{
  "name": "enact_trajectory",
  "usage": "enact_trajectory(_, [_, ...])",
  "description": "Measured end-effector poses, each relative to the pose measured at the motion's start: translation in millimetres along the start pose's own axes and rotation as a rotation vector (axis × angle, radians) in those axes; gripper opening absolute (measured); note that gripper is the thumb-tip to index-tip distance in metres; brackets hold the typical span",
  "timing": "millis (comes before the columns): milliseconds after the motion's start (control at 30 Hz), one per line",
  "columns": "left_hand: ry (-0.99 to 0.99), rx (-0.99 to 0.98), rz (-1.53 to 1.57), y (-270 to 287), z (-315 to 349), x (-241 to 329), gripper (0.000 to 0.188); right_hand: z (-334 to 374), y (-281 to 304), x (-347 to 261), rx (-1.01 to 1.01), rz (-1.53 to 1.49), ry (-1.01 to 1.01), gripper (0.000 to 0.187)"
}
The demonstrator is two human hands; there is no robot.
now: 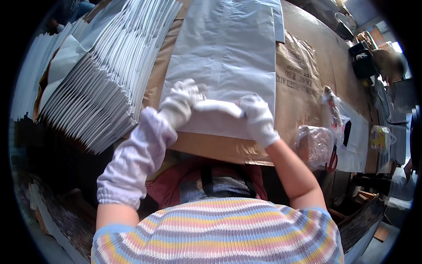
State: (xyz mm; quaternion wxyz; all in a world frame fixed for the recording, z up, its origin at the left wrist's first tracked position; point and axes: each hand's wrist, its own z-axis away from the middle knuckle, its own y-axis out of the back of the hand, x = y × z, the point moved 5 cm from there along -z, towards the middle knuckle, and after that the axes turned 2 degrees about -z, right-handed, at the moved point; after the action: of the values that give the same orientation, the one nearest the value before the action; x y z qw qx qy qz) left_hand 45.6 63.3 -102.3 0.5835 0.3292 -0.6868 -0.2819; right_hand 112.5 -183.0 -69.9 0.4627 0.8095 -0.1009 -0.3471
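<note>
A large white sack (pixel 224 53) lies flat in front of me, with a crease down its middle. Near its close end, a white folded strip (pixel 217 107) runs between my hands; whether it is the sack's own edge or a separate piece I cannot tell. My right hand (pixel 258 118), in a white glove, is closed around the strip's right end. At the left end is my left hand (pixel 179 104), also gloved and with a knitted white sleeve over the forearm. Motion smears its fingers, so its grip is unclear.
A thick row of folded white sacks (pixel 101 79) leans at the left. Brown printed wrapping (pixel 299 75) covers the table under the work. On the right are a plastic-wrapped block (pixel 314 146), red-handled scissors (pixel 332 159) and a clear plastic bag (pixel 339 121).
</note>
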Motion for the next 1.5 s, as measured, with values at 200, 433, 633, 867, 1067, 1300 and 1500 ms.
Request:
enact_trajectory(200, [-0.281,-0.299,-0.414,-6.3,36.2,62.7,0.087,42.1,0.0,-29.6,-0.238,0.057,0.102,0.071])
enact_trajectory(433, [0.081,-0.22,0.494,9.9,13.1,45.3,0.062,42.5,5.8,-5.2,0.132,-0.404,-0.106,0.047])
enact_trajectory(633, [0.361,-0.03,-0.397,57.5,29.2,9.6,0.065,25.5,24.1,-12.6,0.066,0.196,-0.084,0.063])
enact_trajectory(867, [0.431,-0.104,-0.23,44.0,-12.5,24.5,0.085,8.4,56.9,112.9,0.19,-0.185,-0.731,0.013])
enact_trajectory(1067, [0.336,-0.033,-0.284,29.7,-28.4,51.8,0.074,-3.7,66.6,42.3,0.396,0.046,-0.292,0.034])
enact_trajectory(1300, [0.441,-0.091,-0.075,35.8,-31.7,48.7,0.071,-34.6,-5.0,-40.7,-0.132,-0.61,-0.443,0.028])
enact_trajectory(1500, [0.388,-0.103,-0.041,43.3,-30.1,45.7,0.064,-39.9,-36.8,-37.2,-0.215,-0.818,-0.628,0.033])
